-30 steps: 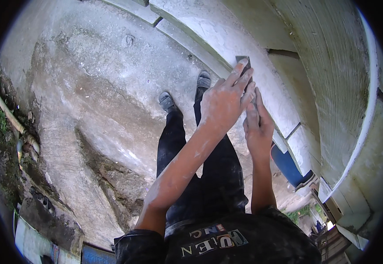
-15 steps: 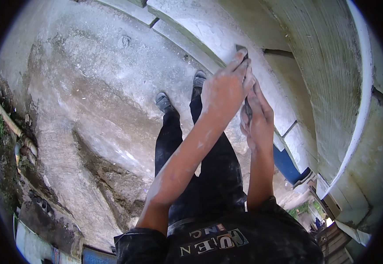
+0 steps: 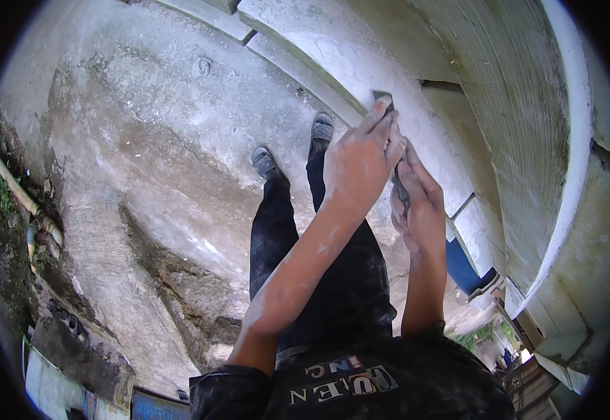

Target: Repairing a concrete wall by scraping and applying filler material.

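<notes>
Both my hands hold a flat dark scraper (image 3: 382, 96) against the white plastered wall ledge (image 3: 361, 63). My left hand (image 3: 358, 162) lies on top, its fingertips pressing on the blade's end. My right hand (image 3: 420, 210) sits just behind and below it, wrapped around the tool's handle (image 3: 401, 183), which is mostly hidden between the hands. Only the blade's tip shows past my fingers. My forearms are dusted with white powder.
I stand on a rough, stained concrete floor (image 3: 144, 175), my grey shoes (image 3: 264, 161) close to the wall's base. A pipe (image 3: 18, 189) runs along the left edge beside some moss. A blue object (image 3: 462, 269) lies by the wall at right.
The hands and scraper slid a little away along the ledge, then came back to about where they were a second ago. The grip is the same.
</notes>
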### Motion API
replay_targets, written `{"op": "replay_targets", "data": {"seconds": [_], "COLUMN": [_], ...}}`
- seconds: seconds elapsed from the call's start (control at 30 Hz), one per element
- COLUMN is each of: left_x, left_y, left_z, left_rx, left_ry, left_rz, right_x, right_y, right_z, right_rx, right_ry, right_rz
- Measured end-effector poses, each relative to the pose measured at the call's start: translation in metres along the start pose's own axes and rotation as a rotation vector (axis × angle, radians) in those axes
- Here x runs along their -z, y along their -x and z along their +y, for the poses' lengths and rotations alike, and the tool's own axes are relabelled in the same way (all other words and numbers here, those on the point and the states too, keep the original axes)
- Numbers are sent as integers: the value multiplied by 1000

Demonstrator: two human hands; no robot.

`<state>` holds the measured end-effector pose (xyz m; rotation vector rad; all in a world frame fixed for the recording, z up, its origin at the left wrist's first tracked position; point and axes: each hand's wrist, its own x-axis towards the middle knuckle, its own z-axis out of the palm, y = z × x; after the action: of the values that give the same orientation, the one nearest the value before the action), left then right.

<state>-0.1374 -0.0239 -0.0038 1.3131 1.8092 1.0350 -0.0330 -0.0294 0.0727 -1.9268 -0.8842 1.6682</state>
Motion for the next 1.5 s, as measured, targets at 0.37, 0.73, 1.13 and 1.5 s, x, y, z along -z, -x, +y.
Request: {"op": "replay_targets", "data": {"seconds": [0.37, 0.73, 1.13, 1.5], "left_x": [-4, -6, -8, -8], "left_y": [3, -3, -8, -13], "left_z": [2, 2, -5, 4], "left_rx": [97, 111, 79, 155], "left_ry": [138, 128, 59, 132], "left_rz": [9, 24, 52, 31], "right_x": [0, 5, 11, 6], "right_y": [3, -1, -15, -17], "right_z": [1, -2, -7, -13], "right_rx": [17, 6, 39, -28], "right_ry": [60, 130, 198, 64], "right_rz": [42, 8, -83, -58]}}
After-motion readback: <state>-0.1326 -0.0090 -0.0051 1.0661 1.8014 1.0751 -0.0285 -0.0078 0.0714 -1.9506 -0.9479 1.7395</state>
